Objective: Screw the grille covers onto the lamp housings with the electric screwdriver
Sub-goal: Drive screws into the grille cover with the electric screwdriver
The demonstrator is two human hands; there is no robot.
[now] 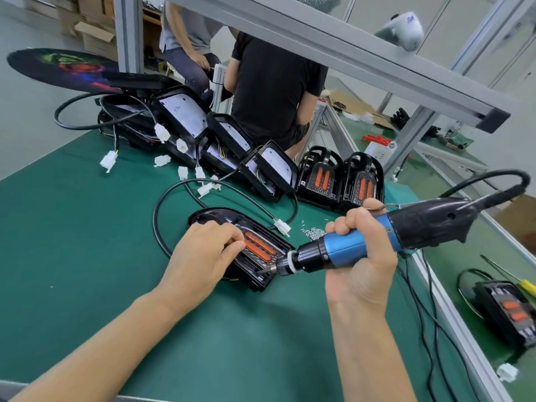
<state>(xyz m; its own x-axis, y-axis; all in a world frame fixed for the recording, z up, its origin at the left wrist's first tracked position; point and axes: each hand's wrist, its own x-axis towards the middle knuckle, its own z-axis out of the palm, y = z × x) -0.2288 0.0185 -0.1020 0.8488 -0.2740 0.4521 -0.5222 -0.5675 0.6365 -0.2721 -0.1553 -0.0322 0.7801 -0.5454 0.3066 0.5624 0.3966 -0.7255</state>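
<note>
A black lamp housing [262, 275] with orange lenses and its grille cover lies flat on the green mat [87, 242]. My left hand [203, 253] presses down on its top, fingers curled over the cover. My right hand [362, 253] grips the blue and black electric screwdriver [348, 248], held nearly level. Its bit [265, 269] touches the housing's near right corner. A small pile of screws [314, 232] lies just behind the screwdriver. Two lamps with grille covers [339, 181] stand upright behind the pile.
Several open housings with white connectors and black cables [220, 146] lean in a row at the back. Another lamp [510, 311] lies on the right bench. An aluminium frame rail [348, 53] crosses overhead. Two people stand behind the table.
</note>
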